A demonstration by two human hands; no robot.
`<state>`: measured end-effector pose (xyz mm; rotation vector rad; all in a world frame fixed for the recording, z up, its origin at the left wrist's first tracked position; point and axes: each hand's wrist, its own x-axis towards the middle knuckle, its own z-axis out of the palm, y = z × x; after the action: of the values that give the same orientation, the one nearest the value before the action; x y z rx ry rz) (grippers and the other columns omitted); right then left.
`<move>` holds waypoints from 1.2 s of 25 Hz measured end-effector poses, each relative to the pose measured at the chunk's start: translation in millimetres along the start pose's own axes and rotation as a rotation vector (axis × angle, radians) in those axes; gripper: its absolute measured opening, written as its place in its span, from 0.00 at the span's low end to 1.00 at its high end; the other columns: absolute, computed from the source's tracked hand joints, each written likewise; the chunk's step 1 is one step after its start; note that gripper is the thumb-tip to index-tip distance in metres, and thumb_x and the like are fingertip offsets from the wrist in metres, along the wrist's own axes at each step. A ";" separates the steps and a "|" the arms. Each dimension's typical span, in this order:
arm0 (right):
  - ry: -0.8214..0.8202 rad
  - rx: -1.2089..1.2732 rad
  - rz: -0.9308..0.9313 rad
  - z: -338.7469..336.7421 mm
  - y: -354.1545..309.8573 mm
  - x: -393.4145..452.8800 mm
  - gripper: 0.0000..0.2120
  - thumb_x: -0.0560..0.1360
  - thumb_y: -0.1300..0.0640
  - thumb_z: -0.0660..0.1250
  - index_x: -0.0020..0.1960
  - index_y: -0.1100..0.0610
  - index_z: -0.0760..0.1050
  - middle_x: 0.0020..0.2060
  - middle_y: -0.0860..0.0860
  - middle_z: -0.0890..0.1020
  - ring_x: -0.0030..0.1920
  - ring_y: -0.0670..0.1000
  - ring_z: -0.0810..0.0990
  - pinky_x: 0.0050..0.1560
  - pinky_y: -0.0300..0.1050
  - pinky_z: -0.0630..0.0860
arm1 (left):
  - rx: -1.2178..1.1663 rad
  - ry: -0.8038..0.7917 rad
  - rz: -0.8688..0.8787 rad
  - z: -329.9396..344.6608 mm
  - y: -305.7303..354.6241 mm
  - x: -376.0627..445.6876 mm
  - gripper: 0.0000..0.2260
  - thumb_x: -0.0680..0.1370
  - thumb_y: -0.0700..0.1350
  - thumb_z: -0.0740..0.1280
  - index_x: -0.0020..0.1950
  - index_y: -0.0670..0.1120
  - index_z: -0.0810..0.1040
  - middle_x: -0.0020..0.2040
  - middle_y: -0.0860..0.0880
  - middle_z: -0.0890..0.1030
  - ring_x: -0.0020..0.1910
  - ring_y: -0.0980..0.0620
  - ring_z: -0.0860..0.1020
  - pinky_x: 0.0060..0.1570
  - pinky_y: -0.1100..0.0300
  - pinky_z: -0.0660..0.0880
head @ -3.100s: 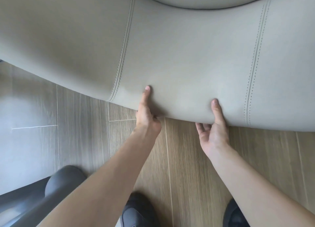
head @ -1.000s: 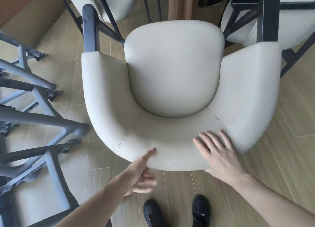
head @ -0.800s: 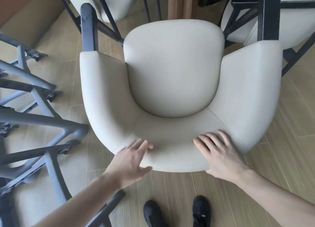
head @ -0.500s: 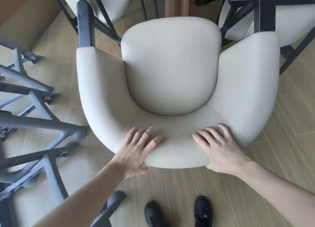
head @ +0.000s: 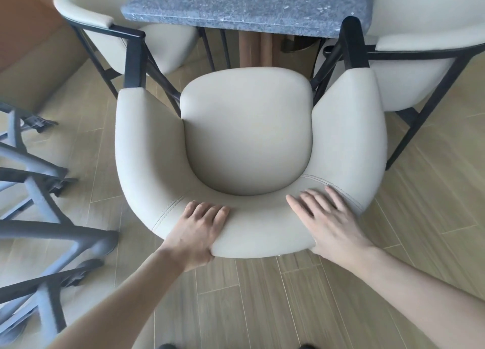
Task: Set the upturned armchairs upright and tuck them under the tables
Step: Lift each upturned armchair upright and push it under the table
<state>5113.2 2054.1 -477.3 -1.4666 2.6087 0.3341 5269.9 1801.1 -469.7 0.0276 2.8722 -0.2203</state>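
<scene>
While hands (head: 265,225) hold armchair (head: 246,138), unmarked upholstery

No legible text or labels anywhere.

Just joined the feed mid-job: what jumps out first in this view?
A cream armchair stands upright at centre frame, its front facing the grey stone table. Both hands sit on its curved backrest: the left hand grips the rim, the right hand lies flat. Dark upturned chair legs crowd the left edge.
</scene>
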 end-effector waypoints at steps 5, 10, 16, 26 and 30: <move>-0.123 -0.123 -0.056 -26.3 -0.6 24.8 0.36 0.67 0.60 0.73 0.69 0.56 0.59 0.63 0.52 0.72 0.66 0.55 0.70 0.70 0.63 0.58 | 0.067 -0.093 -0.005 -4.3 -15.4 16.0 0.31 0.68 0.53 0.69 0.69 0.49 0.65 0.62 0.54 0.76 0.64 0.49 0.73 0.65 0.55 0.65; -0.111 -0.200 -0.088 -37.0 -13.7 27.6 0.32 0.68 0.60 0.71 0.67 0.57 0.61 0.60 0.53 0.74 0.63 0.56 0.73 0.61 0.59 0.67 | 0.072 -0.089 0.007 -12.5 -36.6 6.8 0.29 0.66 0.55 0.70 0.64 0.52 0.66 0.57 0.56 0.78 0.60 0.51 0.75 0.63 0.58 0.66; -0.116 -0.134 -0.101 -50.2 -33.6 39.2 0.32 0.68 0.59 0.72 0.66 0.56 0.61 0.60 0.53 0.74 0.64 0.56 0.71 0.63 0.60 0.64 | 0.022 -0.124 0.051 -22.7 -75.3 1.0 0.31 0.63 0.58 0.72 0.63 0.54 0.65 0.54 0.56 0.79 0.54 0.51 0.76 0.56 0.61 0.68; -0.076 -0.009 -0.065 -60.3 -13.8 70.9 0.44 0.64 0.50 0.76 0.73 0.54 0.57 0.65 0.52 0.69 0.69 0.57 0.67 0.74 0.71 0.49 | -0.014 -0.090 0.026 -44.4 -100.1 32.2 0.38 0.61 0.63 0.70 0.70 0.55 0.65 0.58 0.58 0.76 0.59 0.53 0.75 0.62 0.60 0.69; -0.107 -0.041 -0.126 -66.6 -10.1 77.2 0.46 0.64 0.45 0.76 0.74 0.54 0.56 0.64 0.53 0.72 0.67 0.58 0.70 0.72 0.68 0.56 | -0.010 -0.150 0.030 -46.9 -103.7 37.5 0.35 0.61 0.62 0.72 0.65 0.56 0.65 0.57 0.58 0.75 0.57 0.53 0.76 0.58 0.57 0.72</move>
<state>5081.4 1968.3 -431.2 -1.5721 2.4274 0.4410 5217.6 1705.7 -419.4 0.0501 2.7216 -0.1941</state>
